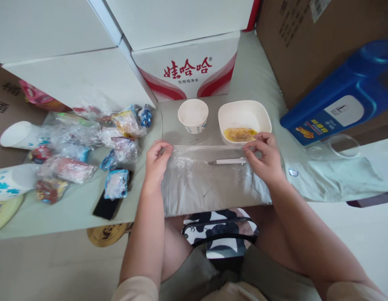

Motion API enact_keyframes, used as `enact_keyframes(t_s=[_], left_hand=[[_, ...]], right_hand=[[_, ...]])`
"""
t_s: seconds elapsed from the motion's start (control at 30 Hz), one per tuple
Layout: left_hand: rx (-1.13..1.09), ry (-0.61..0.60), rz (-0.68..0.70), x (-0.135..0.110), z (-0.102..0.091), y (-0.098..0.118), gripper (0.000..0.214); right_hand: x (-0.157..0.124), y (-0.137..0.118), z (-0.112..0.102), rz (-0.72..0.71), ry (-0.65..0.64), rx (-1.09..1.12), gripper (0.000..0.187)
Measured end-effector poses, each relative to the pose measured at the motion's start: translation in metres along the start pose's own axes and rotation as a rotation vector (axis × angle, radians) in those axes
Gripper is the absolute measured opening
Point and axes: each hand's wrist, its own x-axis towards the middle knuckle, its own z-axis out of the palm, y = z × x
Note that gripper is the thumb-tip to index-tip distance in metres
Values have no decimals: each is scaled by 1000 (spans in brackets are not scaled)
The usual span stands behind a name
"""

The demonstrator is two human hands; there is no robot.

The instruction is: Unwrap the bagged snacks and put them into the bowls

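Observation:
A sheet of clear plastic film lies spread over the table's front part, its far edge stretched between my hands. My left hand pinches the left end of that edge between thumb and fingers. At the opposite end, my right hand pinches the film, close to the front of a white rectangular bowl. Inside the bowl is a yellow-brown wrapped item. A white-handled craft knife shows at the film, blade to the left; whether it is under or on it I cannot tell. Behind stands a white paper cup.
To the left are several wrapped snack packets, paper cups on their sides, and a phone under a blue packet. A large blue bottle and a clear plastic cup are at right. Cartons line the back.

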Motion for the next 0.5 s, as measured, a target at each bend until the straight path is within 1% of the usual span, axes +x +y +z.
enact_keyframes(t_s=[0.1, 0.17, 0.33, 0.5], left_hand=[[-13, 5, -34, 0, 0, -1, 13], [-25, -12, -55, -1, 0, -1, 13], [-49, -39, -134, -3, 3, 2, 16], [1, -60, -164, -4, 4, 7, 17]], right_hand=[[0, 0, -1, -24, 3, -27, 13], [-1, 0, -1, -28, 7, -44, 12], [-1, -1, -1, -23, 9, -8, 13], [-1, -2, 0, -7, -34, -18, 12]])
